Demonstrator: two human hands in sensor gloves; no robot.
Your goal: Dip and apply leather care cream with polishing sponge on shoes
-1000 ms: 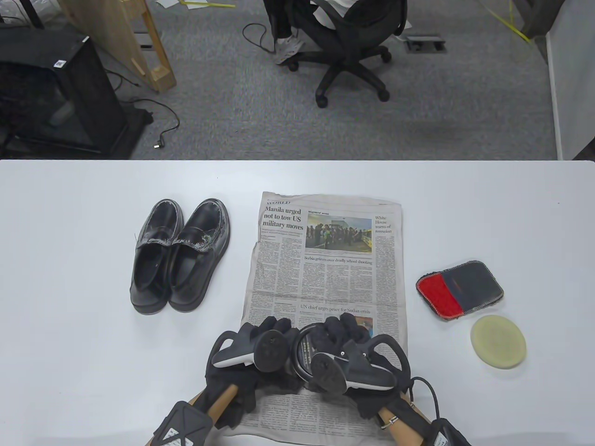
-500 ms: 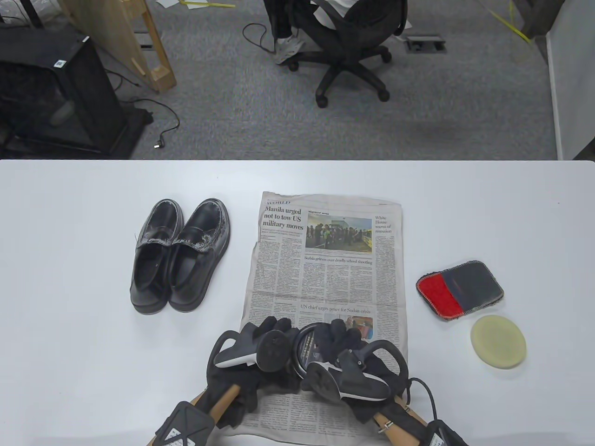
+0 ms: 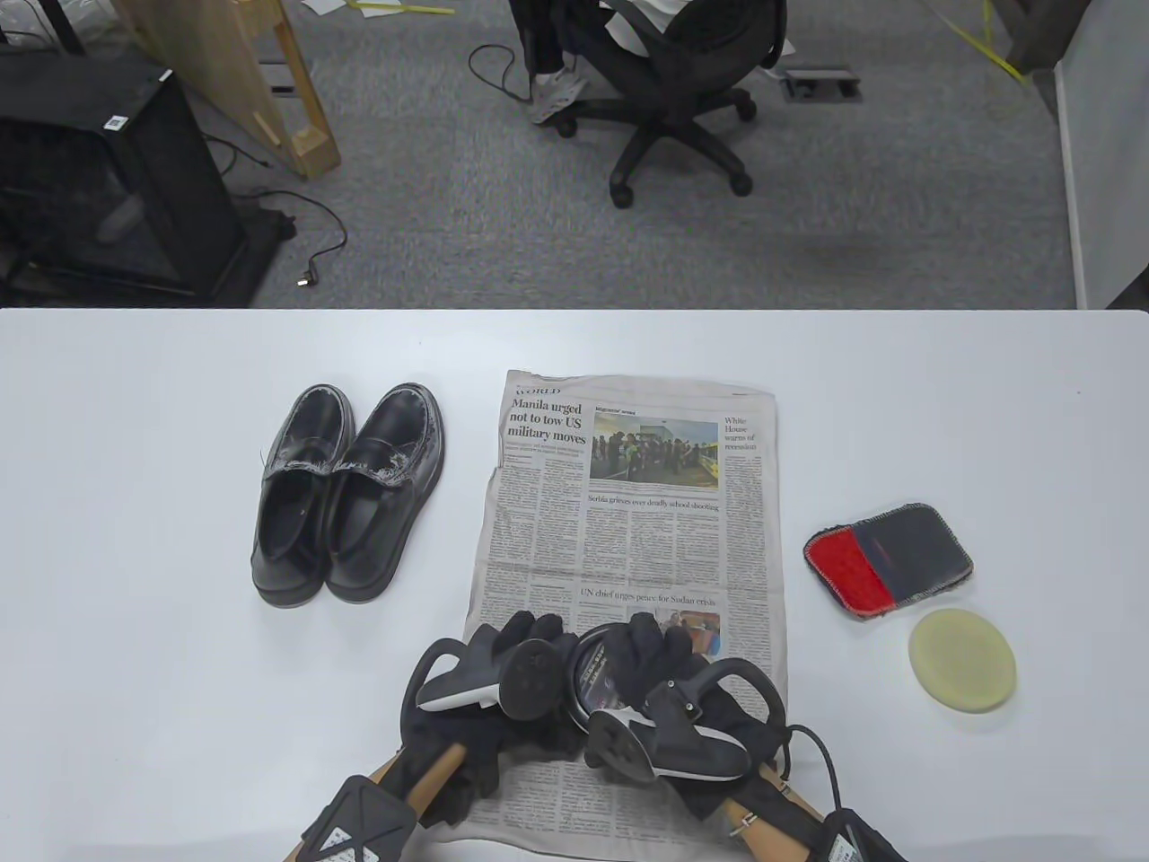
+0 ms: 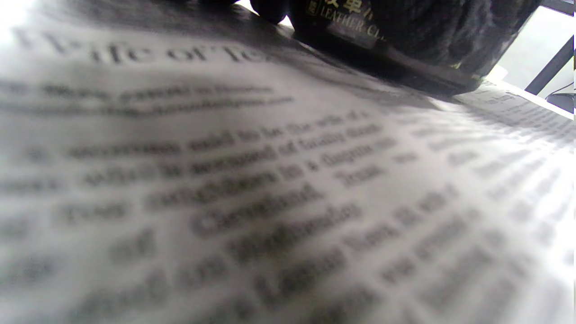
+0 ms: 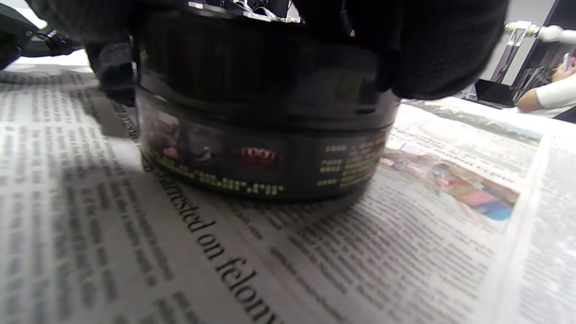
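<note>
A black jar of leather care cream [image 3: 591, 675] stands on the newspaper [image 3: 633, 521] near the table's front edge. My left hand [image 3: 530, 642] holds the jar's left side. My right hand [image 3: 648, 648] grips the jar's lid [image 5: 252, 67] from above; its fingers [image 5: 443, 54] wrap over the rim. The jar's label shows in the left wrist view [image 4: 346, 26] and the right wrist view [image 5: 261, 157]. A pair of worn black loafers [image 3: 346, 489] stands left of the newspaper. A round pale yellow sponge [image 3: 961, 660] lies on the table at the right.
A red and grey cloth pad [image 3: 889, 559] lies just behind the sponge. The white table [image 3: 135, 628] ends at a far edge, with an office chair [image 3: 669, 81] and carpet beyond.
My right hand has turned on the lid, its tracker swinging down and to the left. The left hand and the jar have stayed in place.
</note>
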